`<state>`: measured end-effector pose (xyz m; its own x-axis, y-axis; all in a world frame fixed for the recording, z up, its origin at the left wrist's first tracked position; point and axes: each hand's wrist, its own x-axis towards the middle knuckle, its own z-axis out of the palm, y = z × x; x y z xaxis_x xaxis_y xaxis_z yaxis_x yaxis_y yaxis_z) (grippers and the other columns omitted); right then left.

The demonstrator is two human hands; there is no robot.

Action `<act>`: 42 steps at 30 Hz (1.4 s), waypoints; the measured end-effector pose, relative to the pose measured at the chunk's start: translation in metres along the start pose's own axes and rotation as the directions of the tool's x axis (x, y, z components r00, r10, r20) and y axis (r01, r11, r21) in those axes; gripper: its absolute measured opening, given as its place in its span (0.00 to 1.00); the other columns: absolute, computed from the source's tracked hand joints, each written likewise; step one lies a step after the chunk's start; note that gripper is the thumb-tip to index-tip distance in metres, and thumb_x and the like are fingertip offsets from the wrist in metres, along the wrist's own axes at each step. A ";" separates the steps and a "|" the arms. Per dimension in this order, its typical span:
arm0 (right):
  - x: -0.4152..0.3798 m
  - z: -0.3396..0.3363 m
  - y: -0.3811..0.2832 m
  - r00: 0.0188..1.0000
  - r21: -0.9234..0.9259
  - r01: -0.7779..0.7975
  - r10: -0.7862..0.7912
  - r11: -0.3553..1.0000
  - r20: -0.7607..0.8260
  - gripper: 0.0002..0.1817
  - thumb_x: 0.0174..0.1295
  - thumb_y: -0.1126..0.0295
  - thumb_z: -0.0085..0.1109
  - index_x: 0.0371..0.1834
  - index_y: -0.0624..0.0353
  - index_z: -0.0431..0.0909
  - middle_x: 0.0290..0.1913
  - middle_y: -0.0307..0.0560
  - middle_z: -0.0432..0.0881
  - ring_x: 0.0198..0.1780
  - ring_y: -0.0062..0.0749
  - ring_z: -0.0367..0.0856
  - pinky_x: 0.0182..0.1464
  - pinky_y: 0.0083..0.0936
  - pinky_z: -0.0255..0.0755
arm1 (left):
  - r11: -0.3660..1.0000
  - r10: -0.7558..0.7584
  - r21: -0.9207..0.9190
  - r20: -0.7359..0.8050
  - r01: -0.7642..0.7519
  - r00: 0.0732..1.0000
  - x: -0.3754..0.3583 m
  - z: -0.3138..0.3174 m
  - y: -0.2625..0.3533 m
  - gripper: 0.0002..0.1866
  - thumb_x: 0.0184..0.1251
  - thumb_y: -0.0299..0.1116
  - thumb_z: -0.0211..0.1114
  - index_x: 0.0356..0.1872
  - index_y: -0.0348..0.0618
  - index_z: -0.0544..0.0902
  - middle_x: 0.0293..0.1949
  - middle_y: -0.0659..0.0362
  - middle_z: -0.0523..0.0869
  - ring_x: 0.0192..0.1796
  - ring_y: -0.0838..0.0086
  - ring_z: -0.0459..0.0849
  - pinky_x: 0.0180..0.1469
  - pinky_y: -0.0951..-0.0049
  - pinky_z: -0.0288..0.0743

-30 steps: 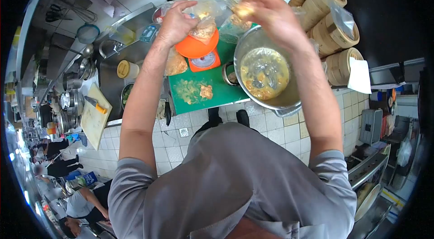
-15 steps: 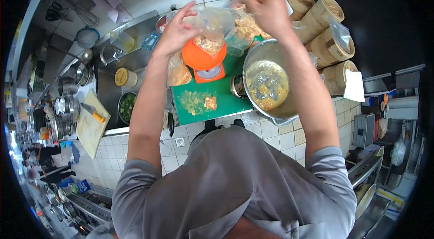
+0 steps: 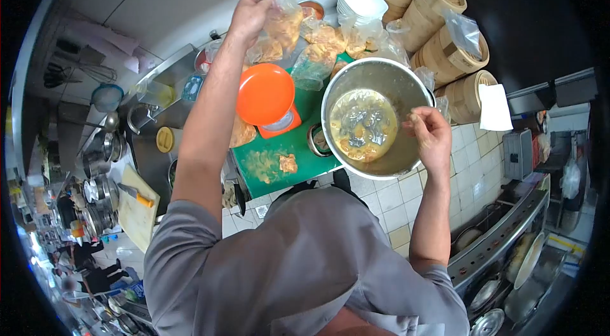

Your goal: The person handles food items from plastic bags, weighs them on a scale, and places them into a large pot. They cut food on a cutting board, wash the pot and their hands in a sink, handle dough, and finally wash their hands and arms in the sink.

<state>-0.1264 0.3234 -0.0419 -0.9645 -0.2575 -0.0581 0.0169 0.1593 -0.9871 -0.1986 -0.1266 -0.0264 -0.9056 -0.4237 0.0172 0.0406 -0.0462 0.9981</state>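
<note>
Two hands: left [image 3: 249, 13] pinching crinkly clear bag [image 3: 283, 15], right [image 3: 430, 134] seemingly loosely curled beside round steel bowl [image 3: 406, 91].

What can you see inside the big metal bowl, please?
The metal bowl holds yellowish pieces in liquid under a clear plastic sheet. The right hand is at its rim. What lies beneath the pieces is hidden.

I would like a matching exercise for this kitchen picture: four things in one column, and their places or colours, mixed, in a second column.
Things:
1. plastic bag of food
2. metal bowl
3. scale pan
4. bamboo steamers

Descriptions:
A. orange, on the kitchen scale
B. stacked to the right of the counter
C. held up in the left hand
D. under the right hand, with yellow food inside

Pairs: 1-C, 2-D, 3-A, 4-B
</note>
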 end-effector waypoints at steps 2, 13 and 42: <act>-0.006 -0.001 -0.003 0.999 0.032 -0.023 0.024 0.999 -0.034 0.05 0.72 0.74 0.61 0.46 0.62 0.81 0.36 0.39 0.85 0.37 0.21 0.85 0.37 0.18 0.76 | 0.990 -0.053 0.135 0.073 0.043 0.996 0.018 0.007 -0.010 0.15 0.76 0.35 0.63 0.58 0.40 0.81 0.50 0.56 0.88 0.51 0.72 0.86 0.56 0.69 0.79; -0.018 0.001 0.006 0.996 -0.117 -0.029 0.019 0.993 -0.084 0.05 0.70 0.77 0.62 0.46 0.65 0.81 0.35 0.37 0.86 0.38 0.16 0.82 0.42 0.18 0.76 | -0.289 -0.140 0.939 0.154 -0.189 0.978 0.054 -0.120 -0.152 0.19 0.70 0.40 0.66 0.60 0.49 0.83 0.58 0.51 0.85 0.63 0.62 0.80 0.67 0.45 0.70; 0.037 0.001 0.014 0.751 -0.542 0.494 -0.020 0.680 0.660 0.19 0.61 0.71 0.66 0.57 0.60 0.81 0.49 0.64 0.86 0.52 0.58 0.86 0.56 0.43 0.78 | 0.872 -0.089 -0.481 -0.330 -0.086 0.940 -0.243 -0.043 -0.082 0.20 0.83 0.40 0.53 0.64 0.35 0.71 0.62 0.47 0.79 0.63 0.54 0.80 0.67 0.48 0.75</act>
<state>-0.1613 0.3156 -0.0584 -0.5512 -0.8253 -0.1225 -0.6073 0.4976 -0.6194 0.0364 -0.0583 -0.1153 -0.7155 -0.6925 -0.0923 0.3165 -0.4391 0.8409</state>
